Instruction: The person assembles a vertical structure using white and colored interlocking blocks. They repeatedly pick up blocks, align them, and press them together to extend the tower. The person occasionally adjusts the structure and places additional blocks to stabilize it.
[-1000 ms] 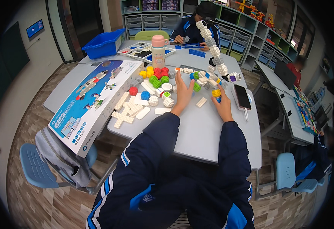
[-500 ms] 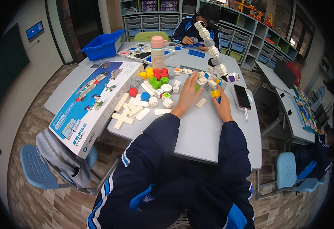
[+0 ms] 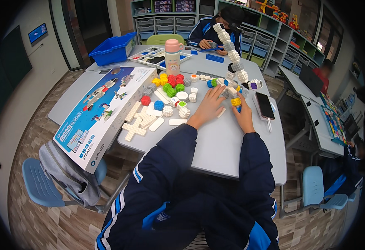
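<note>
**That block tower looks one nudge away from going over**

Both hands are working at the foot of the tall white block chain [image 3: 231, 54], which stands near the far right part of the grey table [image 3: 228, 146] and leans off to the left as it climbs. The left hand [image 3: 209, 106] lies flat with fingers spread and released, resting on loose white pieces just beside the base. The right hand [image 3: 244, 114] is curled around a yellow block [image 3: 236, 101] right at the bottom; fingers look closed on it, though I can't see the far side of the grip.

My worry is that lean. Any tug or twist on the yellow piece probably travels straight up the stack, and it'd likely snap at a joint or tip toward the pink bottle [image 3: 173, 56] and the pile of coloured blocks [image 3: 170, 83]. The phone [image 3: 265, 105] sits just beside the right hand too, so a sideways slip could shove it toward the table edge. The left hand isn't really bracing anything.
</note>
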`<state>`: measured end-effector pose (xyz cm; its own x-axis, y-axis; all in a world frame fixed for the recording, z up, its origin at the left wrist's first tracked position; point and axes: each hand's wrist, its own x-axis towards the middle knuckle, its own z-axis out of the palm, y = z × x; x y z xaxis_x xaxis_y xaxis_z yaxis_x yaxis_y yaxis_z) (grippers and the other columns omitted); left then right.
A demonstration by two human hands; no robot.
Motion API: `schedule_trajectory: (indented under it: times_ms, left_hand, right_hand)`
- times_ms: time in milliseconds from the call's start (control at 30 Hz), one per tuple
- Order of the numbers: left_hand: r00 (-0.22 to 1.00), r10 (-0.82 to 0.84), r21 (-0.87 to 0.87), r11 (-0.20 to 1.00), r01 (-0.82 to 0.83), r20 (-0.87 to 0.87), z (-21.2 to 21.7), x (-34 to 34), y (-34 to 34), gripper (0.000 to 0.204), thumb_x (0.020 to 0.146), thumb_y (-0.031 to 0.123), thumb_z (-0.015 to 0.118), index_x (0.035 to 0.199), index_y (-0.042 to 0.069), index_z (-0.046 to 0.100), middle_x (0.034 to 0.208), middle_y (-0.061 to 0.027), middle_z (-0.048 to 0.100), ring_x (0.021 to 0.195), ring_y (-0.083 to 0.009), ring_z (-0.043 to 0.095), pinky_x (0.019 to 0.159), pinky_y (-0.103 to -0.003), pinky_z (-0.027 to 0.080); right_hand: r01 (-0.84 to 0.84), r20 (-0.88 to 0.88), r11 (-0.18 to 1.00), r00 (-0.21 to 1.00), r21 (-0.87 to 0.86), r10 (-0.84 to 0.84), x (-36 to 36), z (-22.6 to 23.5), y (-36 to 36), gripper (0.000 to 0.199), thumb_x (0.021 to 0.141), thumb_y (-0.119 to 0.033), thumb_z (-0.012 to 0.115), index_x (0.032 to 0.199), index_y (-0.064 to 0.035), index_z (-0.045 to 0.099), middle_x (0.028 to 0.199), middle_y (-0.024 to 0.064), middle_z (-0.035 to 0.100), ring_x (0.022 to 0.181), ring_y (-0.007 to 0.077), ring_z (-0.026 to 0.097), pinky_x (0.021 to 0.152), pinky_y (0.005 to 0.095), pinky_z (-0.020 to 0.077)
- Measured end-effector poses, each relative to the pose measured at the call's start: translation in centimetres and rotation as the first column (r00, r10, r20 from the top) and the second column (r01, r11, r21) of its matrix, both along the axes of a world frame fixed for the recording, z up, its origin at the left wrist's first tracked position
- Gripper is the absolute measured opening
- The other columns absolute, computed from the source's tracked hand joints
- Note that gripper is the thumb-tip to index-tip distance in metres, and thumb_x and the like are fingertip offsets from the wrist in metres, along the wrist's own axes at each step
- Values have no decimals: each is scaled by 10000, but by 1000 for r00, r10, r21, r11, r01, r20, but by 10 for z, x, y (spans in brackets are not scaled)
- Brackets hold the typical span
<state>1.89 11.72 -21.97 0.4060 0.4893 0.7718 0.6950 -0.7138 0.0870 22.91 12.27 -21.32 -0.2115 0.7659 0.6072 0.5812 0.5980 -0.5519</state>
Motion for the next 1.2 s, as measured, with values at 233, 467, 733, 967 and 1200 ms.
schedule_trajectory:
  times_ms: [233, 467, 733, 967, 1200]
  left_hand:
    - [1000, -4, 10, 1000, 3, 22, 0, 0, 1, 399, 814, 149, 727, 1180, 44, 608, 1561, -161, 367, 1477, -367, 274, 1178, -508, 281]
    - [1000, 19, -21, 1000, -19, 9, 1, 0, 0, 376, 810, 145, 728, 1155, 49, 613, 1543, -154, 389, 1467, -364, 292, 1177, -504, 288]
    - [1000, 9, 7, 1000, -9, 21, 1, 0, 0, 359, 812, 147, 726, 1141, 51, 618, 1542, -152, 391, 1468, -362, 290, 1180, -502, 283]
    - [1000, 18, -31, 999, -17, 14, 1, 0, 0, 371, 816, 147, 722, 1158, 53, 610, 1543, -153, 387, 1469, -364, 287, 1182, -503, 281]
    - [1000, 12, 8, 1000, -12, 27, 1, 1, 0, 369, 816, 147, 723, 1156, 59, 610, 1540, -152, 391, 1468, -364, 286, 1182, -501, 282]
  right_hand:
    - [-3, 0, 1000, 1000, 4, 3, 0, -1, 1, 682, 860, -69, 693, 1482, -112, 415, 1277, 264, 620, 1159, 429, 616, 955, 438, 503]
    - [-10, -4, 1000, 1000, 0, 10, 0, -1, 1, 683, 856, -64, 691, 1477, -112, 412, 1269, 270, 619, 1155, 436, 614, 953, 442, 503]
    - [-17, -10, 1000, 1000, -1, 17, 0, -1, 1, 678, 856, -58, 688, 1474, -106, 413, 1283, 274, 609, 1175, 441, 601, 967, 447, 496]
    - [-17, -17, 1000, 1000, -5, 17, -1, -1, 1, 682, 853, -54, 691, 1474, -102, 413, 1289, 274, 606, 1182, 440, 599, 973, 446, 492]
    - [-12, -13, 1000, 1000, -22, 12, -1, -1, 1, 686, 851, -57, 693, 1474, -99, 411, 1279, 275, 612, 1174, 442, 602, 971, 446, 492]
